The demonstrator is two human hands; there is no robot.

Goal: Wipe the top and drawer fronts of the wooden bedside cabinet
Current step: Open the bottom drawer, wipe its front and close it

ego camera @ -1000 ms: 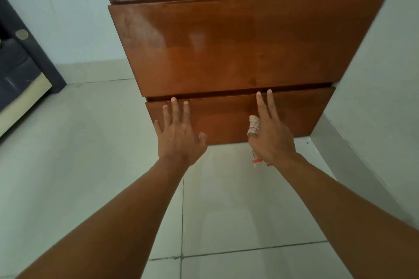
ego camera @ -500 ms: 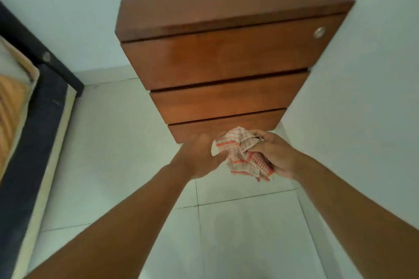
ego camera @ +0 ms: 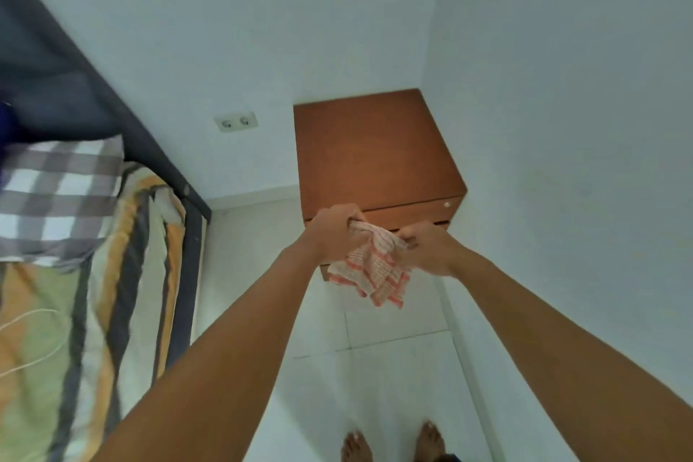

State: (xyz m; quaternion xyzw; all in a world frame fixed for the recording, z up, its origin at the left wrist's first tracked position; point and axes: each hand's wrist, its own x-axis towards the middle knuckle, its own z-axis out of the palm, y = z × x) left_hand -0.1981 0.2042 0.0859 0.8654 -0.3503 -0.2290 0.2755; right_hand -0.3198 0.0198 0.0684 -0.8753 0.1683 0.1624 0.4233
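As the left hand (ego camera: 335, 232) and right hand (ego camera: 427, 248) held the bunched red-and-white striped cloth (ego camera: 375, 266) between them, fingers curled tight on it, the brown wooden bedside cabinet (ego camera: 371, 150) stood just beyond, its top equally near both.

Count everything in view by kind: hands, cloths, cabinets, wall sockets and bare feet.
Hands: 2, left hand and right hand
Orange-striped white cloth: 1
Brown wooden bedside cabinet: 1
White double wall socket plate: 1
Bare feet: 2
Total: 7
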